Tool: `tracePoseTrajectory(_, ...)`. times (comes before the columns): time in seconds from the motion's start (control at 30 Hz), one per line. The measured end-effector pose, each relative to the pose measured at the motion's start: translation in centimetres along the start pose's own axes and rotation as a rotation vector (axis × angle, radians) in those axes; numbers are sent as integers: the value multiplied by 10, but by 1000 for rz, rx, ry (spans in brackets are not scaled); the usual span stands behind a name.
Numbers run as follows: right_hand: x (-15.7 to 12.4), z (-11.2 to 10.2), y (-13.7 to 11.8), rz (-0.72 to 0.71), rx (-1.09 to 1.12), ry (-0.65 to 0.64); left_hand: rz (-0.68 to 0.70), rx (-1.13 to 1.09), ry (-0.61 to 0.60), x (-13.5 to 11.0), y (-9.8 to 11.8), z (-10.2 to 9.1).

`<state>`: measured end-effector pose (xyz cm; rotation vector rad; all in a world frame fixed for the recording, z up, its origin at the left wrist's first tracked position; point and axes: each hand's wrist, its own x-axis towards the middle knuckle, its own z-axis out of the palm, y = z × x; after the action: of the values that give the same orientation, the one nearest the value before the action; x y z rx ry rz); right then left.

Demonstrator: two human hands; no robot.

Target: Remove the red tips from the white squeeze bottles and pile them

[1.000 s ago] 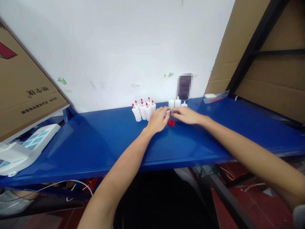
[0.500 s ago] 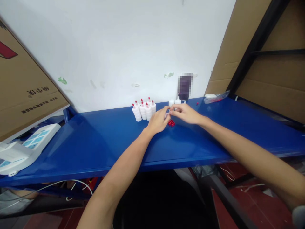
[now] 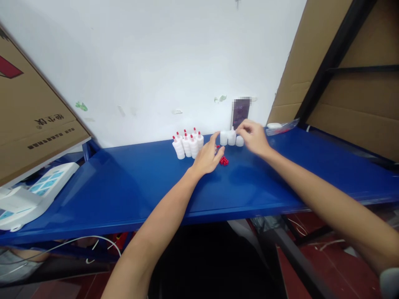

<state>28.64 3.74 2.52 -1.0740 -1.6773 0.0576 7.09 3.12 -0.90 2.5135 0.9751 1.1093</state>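
My left hand (image 3: 206,159) rests near the table with thumb and index finger spread apart. A small red tip (image 3: 217,146) shows between those fingers; what lies under it is mostly hidden. Just below are several small red caps (image 3: 223,161) in a loose heap. My right hand (image 3: 254,136) has its fingertips pinched at the top of a squat white bottle (image 3: 240,141); they cover its nozzle. Beside that stand a white bottle with a bare nozzle (image 3: 231,138) and another white bottle (image 3: 223,138). Left of my left hand, several white bottles with red tips (image 3: 186,146) stand grouped.
The blue table (image 3: 134,182) meets a white wall. A phone (image 3: 240,113) leans on the wall behind the bottles. A clear plastic bag (image 3: 283,127) lies at the back right. At far left are a white device with blue panels (image 3: 46,182) and a cardboard box (image 3: 37,104).
My hands, close together before, have parted. My right hand has moved right and up to the squat white bottle. My left hand has stayed near its place, its thumb and index finger spreading.
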Motion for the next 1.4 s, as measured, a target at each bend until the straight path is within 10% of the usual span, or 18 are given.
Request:
tracePoseTrajectory(0.1,8,-13,18,125,-247,176,11,-9,16,2,-1,0)
tracePoseTrajectory(0.27,8,-22,34,334,-386,61,63,-12,50,5,-3,3)
tracePoseTrajectory(1.4,11,-10,52,152,-446,-71,-18,115,52,4,0,3)
